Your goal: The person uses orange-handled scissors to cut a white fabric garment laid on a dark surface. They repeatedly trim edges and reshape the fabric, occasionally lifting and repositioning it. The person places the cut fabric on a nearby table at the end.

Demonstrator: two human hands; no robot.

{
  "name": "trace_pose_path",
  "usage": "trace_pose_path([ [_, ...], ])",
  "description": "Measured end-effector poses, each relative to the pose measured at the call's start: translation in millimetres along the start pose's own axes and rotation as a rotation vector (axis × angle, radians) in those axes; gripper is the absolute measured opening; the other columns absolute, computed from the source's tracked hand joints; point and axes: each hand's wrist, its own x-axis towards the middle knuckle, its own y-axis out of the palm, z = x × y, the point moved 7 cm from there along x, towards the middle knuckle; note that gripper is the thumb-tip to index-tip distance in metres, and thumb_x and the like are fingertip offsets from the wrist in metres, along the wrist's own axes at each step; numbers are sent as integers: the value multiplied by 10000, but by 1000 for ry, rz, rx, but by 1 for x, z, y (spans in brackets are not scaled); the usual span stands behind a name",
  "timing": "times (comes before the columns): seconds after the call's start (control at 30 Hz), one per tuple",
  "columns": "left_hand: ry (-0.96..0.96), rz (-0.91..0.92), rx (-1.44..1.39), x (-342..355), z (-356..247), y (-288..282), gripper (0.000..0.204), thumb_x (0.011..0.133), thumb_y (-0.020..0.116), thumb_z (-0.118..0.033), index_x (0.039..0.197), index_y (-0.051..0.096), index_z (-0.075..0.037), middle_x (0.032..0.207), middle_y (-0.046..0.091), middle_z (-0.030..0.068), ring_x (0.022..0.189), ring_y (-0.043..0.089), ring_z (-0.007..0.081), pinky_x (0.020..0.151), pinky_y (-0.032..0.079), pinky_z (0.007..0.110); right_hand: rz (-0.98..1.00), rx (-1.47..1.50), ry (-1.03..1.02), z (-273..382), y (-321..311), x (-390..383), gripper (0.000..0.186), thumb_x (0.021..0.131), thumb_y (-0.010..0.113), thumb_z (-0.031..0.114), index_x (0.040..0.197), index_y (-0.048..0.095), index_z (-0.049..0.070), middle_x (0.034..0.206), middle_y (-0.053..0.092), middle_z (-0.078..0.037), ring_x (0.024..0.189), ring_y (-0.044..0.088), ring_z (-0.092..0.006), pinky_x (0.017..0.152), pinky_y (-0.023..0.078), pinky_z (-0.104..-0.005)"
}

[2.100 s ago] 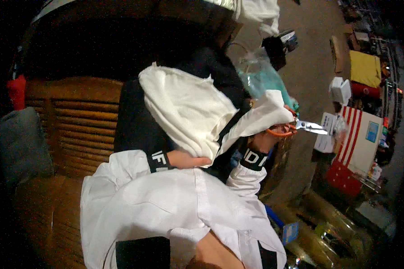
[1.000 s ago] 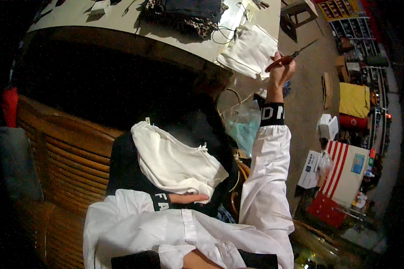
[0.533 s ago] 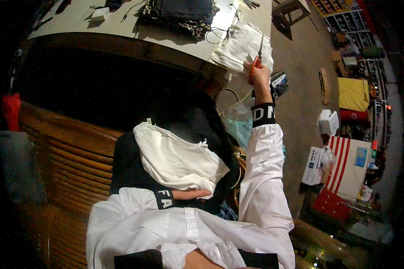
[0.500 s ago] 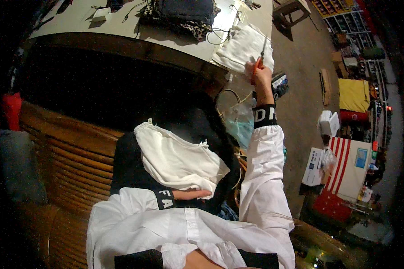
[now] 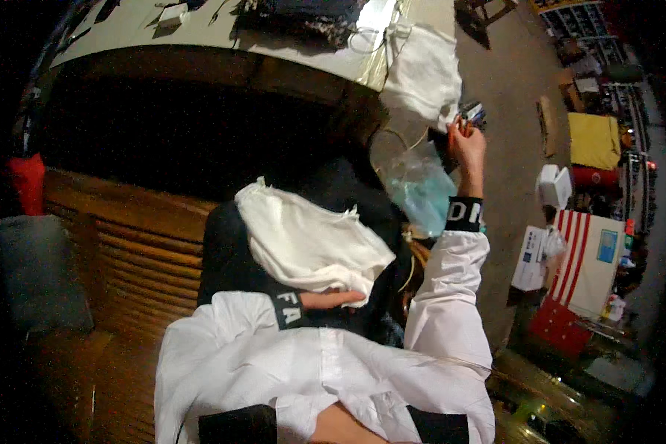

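Note:
A white cloth garment (image 5: 314, 237) with gathered edges lies spread over my dark-clad lap. My left hand (image 5: 331, 299) is at its near edge, one straight finger showing and the others hidden under the cloth, which it seems to hold. Out to the far right, my right hand (image 5: 469, 152) is closed round the orange handles of scissors (image 5: 452, 133). It is at the near corner of a stack of white cloth (image 5: 423, 74) that overhangs the table's right end; whether its fingers also pinch that corner cannot be made out.
Dark folded clothing (image 5: 303, 18) and a small white box (image 5: 173, 16) lie on the pale table (image 5: 288, 55). A clear plastic bag (image 5: 423, 189) stands below the table end. To my left is a slatted wooden seat (image 5: 148, 248). Boxes and a yellow cloth (image 5: 594, 140) are farther right.
My right hand has moved nearer and slightly right with the scissors, to the white stack's near corner. The scissors' blades no longer point upward over the stack. My left hand stays at the garment.

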Motion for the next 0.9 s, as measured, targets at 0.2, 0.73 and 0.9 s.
trace_pose_path([
  [0.2, 143, 9, 66, 8, 6, -5, 273, 885, 565, -347, 947, 658, -98, 912, 644, 23, 836, 584, 109, 765, 457, 244, 351, -122, -537, 95, -48, -166, 297, 699, 682, 120, 965, 617, 7, 871, 648, -165, 754, 647, -275, 644, 496, -339],
  [0.73, 108, -140, 114, -2, -11, -2, 321, 864, 582, -352, 1000, 614, -62, 909, 640, 48, 742, 606, 152, 735, 467, 266, 831, -143, -1092, 201, -92, -413, 246, 719, 653, 190, 917, 592, 57, 761, 613, -90, 660, 642, -218, 536, 500, -345],
  [0.9, 99, -139, 85, -4, -19, -3, 328, 852, 599, -360, 1016, 605, -77, 932, 645, 52, 720, 608, 147, 751, 456, 244, 792, -167, -1176, 206, -94, -422, 260, 731, 643, 223, 926, 581, 62, 752, 608, -77, 644, 638, -211, 516, 494, -346],
])
